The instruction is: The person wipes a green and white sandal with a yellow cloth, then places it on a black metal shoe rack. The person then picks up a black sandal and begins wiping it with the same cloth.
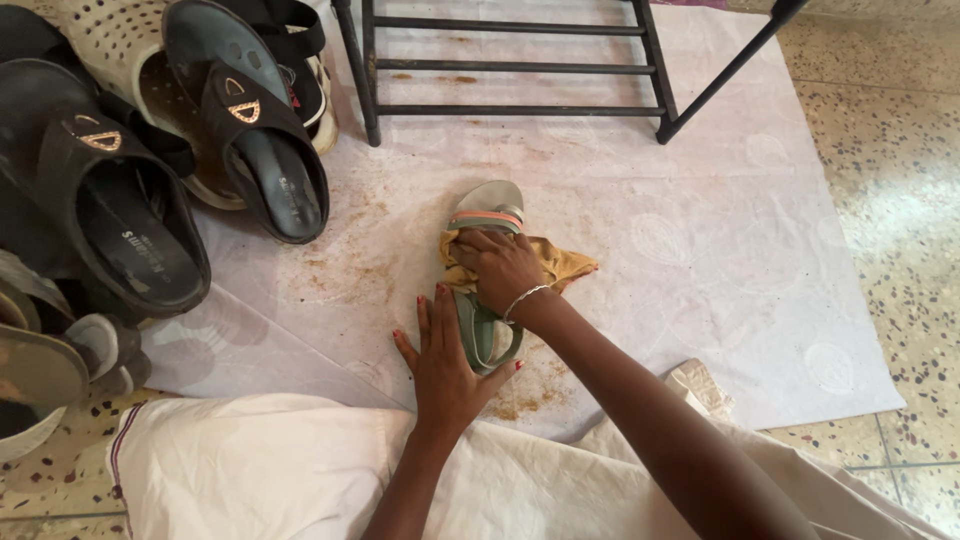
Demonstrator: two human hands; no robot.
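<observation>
Green flat sandal (487, 335) at frame centre, on stained pale sheet (700, 250). Right hand (497, 268) presses crumpled yellow cloth (565, 263) onto it; left hand (445, 360), fingers flat, steadies heel. Wiping step; next, probably shift cloth heelward.

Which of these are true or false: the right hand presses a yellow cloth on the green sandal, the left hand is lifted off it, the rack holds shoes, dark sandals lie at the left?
1. The right hand presses a yellow cloth on the green sandal. True.
2. The left hand is lifted off it. False: it rests against the sandal's heel.
3. The black rack holds shoes. False: its visible bars are bare.
4. Dark sandals lie at the left. True.
</observation>
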